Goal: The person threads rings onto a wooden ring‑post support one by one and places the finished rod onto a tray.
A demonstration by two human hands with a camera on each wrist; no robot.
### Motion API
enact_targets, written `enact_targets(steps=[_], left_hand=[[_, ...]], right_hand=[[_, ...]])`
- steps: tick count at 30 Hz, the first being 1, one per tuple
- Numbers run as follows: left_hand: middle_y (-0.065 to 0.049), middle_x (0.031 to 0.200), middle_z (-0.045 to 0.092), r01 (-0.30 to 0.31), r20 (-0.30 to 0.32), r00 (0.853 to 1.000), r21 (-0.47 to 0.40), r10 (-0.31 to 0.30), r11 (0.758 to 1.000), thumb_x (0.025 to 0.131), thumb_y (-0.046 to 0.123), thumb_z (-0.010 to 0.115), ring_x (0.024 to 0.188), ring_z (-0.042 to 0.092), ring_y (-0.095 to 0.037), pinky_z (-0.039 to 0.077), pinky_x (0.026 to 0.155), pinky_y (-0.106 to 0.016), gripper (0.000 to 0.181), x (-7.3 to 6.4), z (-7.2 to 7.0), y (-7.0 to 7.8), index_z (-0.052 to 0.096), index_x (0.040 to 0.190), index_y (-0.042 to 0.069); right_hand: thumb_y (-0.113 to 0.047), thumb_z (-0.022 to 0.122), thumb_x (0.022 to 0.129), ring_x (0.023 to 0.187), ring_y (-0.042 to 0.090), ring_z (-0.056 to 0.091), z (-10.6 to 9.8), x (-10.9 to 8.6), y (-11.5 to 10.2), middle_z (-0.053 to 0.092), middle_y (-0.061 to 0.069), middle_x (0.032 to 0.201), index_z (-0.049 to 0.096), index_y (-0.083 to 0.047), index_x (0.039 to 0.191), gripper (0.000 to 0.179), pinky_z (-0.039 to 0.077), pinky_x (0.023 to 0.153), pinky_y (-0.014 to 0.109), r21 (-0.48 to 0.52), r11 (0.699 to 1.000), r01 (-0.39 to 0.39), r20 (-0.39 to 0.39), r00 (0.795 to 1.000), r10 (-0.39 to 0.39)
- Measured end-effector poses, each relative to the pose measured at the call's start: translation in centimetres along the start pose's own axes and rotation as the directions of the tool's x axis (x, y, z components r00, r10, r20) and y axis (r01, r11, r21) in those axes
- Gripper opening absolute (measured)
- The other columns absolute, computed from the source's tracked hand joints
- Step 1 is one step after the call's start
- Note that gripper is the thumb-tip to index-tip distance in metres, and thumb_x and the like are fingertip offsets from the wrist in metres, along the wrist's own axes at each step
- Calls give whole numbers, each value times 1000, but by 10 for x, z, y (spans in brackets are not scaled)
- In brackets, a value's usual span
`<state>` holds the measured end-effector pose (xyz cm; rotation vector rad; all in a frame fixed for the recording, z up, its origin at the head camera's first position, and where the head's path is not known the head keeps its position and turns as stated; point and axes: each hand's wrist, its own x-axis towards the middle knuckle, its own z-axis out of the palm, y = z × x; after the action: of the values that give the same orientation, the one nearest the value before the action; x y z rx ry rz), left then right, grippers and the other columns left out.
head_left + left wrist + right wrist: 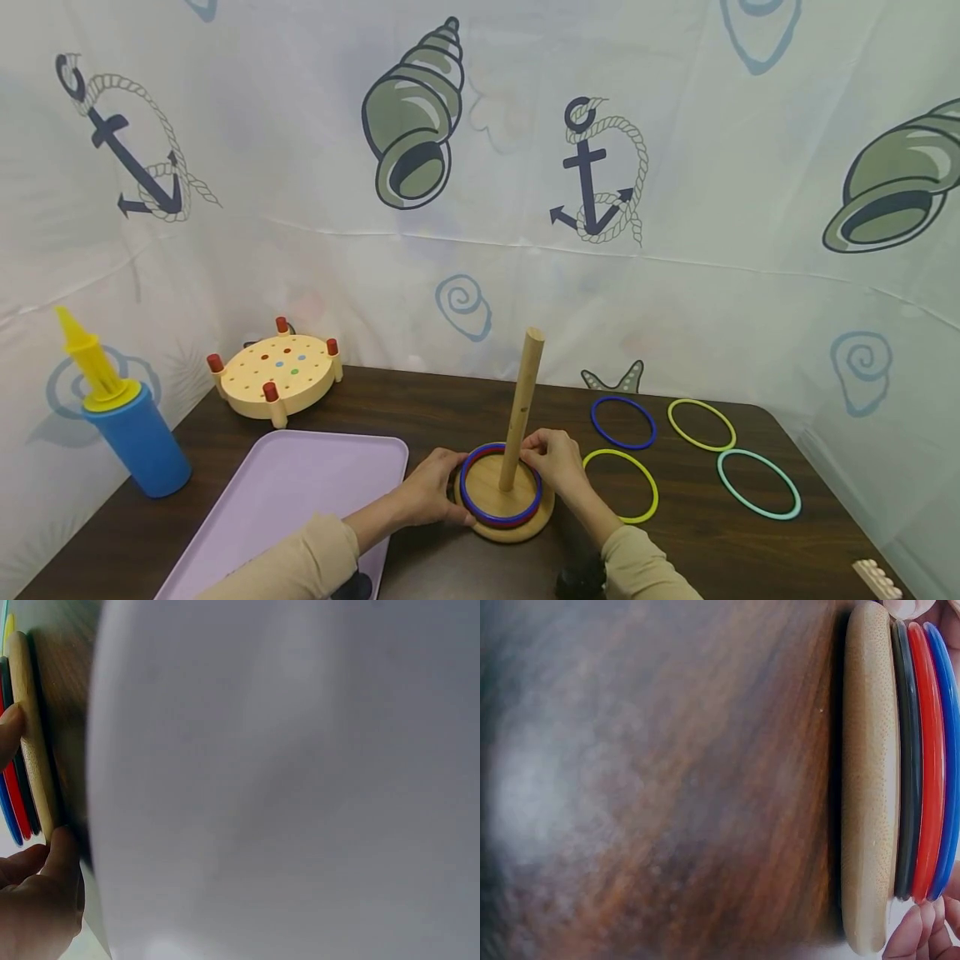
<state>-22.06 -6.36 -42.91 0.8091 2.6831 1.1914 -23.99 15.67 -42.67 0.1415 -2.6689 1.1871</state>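
A round wooden base (pixel 508 533) with a tall upright peg (pixel 522 408) stands on the table. Round the peg lie stacked rings: a dark ring (pixel 906 765) lowest, a red ring (pixel 928 761) above it and a blue ring (pixel 950 761) on top. My left hand (pixel 433 487) grips the left side of the base, thumb at the front and fingers farther back. My right hand (pixel 557 460) is at the back right of the stack, fingertips (pixel 924 926) pinching the blue ring's rim.
Right of the base lie another blue ring (pixel 652 433), two yellow rings (pixel 655 500) (pixel 733 433) and a turquoise ring (pixel 795 500). A lilac tray (pixel 322 475) is at left. Behind it stand a pegged wooden board (pixel 281 375) and a blue-and-yellow pump (pixel 142 450). A printed curtain hangs behind.
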Motion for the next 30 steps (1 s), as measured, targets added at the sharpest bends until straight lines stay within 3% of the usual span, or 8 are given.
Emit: enact_targets(steps=[11, 19, 22, 26, 30], left_hand=[[-21, 118, 51, 8, 5, 1000, 1, -8, 1000, 58, 18, 89, 107, 51, -32, 41, 93, -50, 82, 0, 0, 0, 51, 124, -11], [-21, 118, 51, 8, 1, 1000, 8, -8, 1000, 57, 19, 89, 108, 51, -33, 40, 94, -50, 82, 1, 1, -2, 51, 124, -10], [-21, 118, 51, 10, 1, 1000, 7, -10, 1000, 57, 19, 89, 108, 51, -33, 40, 94, -51, 82, 1, 1, -2, 51, 124, -11], [-22, 118, 51, 6, 3, 1000, -2, -6, 1000, 57, 18, 89, 109, 51, -35, 40, 95, -52, 82, 1, 1, -2, 50, 124, -12], [-22, 118, 50, 6, 4, 1000, -1, -6, 1000, 57, 18, 89, 108, 51, -35, 40, 94, -52, 82, 1, 1, -2, 51, 124, -12]], right_hand=[[-7, 73, 78, 55, 5, 47, -15, -3, 11, 62, 1, 64, 70, -5, 79, 5, 39, 50, 20, 28, 999, -18, -59, 998, 20], [-7, 71, 79, 53, 5, 50, -54, -7, 47, 63, -1, 65, 68, -3, 80, 5, 41, 48, 22, 69, 997, 28, -179, 984, -16], [-7, 70, 80, 54, 3, 50, -72, -9, 61, 65, 2, 67, 69, -2, 82, 5, 41, 50, 20, 18, 999, -28, -210, 977, 31], [-7, 69, 83, 56, 3, 51, -95, -15, 78, 67, 5, 71, 69, 1, 88, 9, 41, 57, 22, -77, 984, -159, -204, 969, 141], [-9, 69, 83, 61, 8, 53, -109, -20, 95, 67, 6, 74, 69, 2, 91, 13, 39, 65, 28, -149, 969, -198, -193, 967, 168]])
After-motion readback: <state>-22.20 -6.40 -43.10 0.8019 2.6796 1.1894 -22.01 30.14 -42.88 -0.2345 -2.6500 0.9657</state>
